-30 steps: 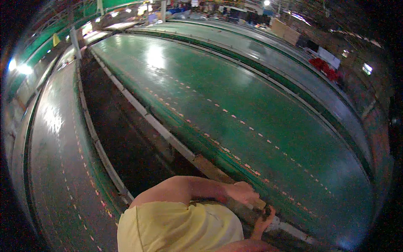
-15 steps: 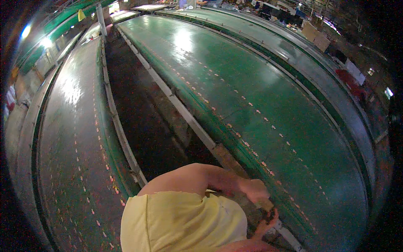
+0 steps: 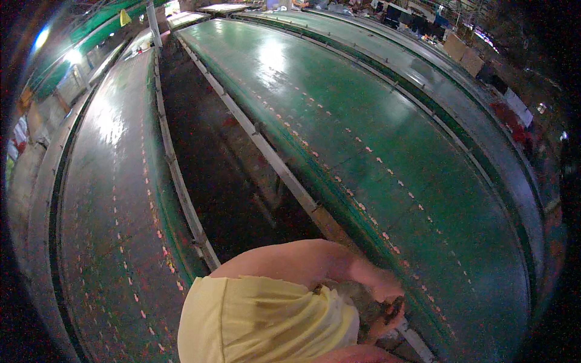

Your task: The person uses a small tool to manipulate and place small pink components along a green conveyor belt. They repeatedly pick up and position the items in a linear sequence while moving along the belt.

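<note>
At lower right of the frame: bare left hand and bare right hand, close together at a small dark object, grip indeterminate; alongside, long glossy green-topped table. Handwork seemingly unfinished; portions done and left, indiscernible.

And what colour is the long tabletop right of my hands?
The tabletop is green; the head view shows it.
</note>
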Action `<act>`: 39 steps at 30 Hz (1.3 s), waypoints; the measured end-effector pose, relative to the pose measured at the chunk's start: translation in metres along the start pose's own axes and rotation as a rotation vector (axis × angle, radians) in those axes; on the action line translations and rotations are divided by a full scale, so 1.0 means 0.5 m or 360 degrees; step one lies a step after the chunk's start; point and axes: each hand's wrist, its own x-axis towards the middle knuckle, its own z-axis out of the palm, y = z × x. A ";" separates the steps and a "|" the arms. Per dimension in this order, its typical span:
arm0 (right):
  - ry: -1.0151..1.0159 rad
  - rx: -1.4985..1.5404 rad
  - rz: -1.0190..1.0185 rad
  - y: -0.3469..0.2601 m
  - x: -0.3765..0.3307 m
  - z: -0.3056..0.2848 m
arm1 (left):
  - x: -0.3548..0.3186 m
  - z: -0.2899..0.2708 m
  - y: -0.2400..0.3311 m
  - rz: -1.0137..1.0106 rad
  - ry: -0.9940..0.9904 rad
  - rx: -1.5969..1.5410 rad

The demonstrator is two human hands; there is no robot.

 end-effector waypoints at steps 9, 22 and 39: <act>-0.0047 0.0305 0.0128 -0.020 0.018 0.001 | 0.020 0.021 0.003 0.0031 0.0190 -0.0026; 0.0045 0.0233 0.0081 0.024 -0.015 0.008 | 0.054 0.068 0.020 -0.0079 0.0233 0.0218; -0.0138 0.0141 -0.0121 -0.021 -0.013 0.001 | 0.079 0.095 -0.003 0.0107 0.0321 0.0271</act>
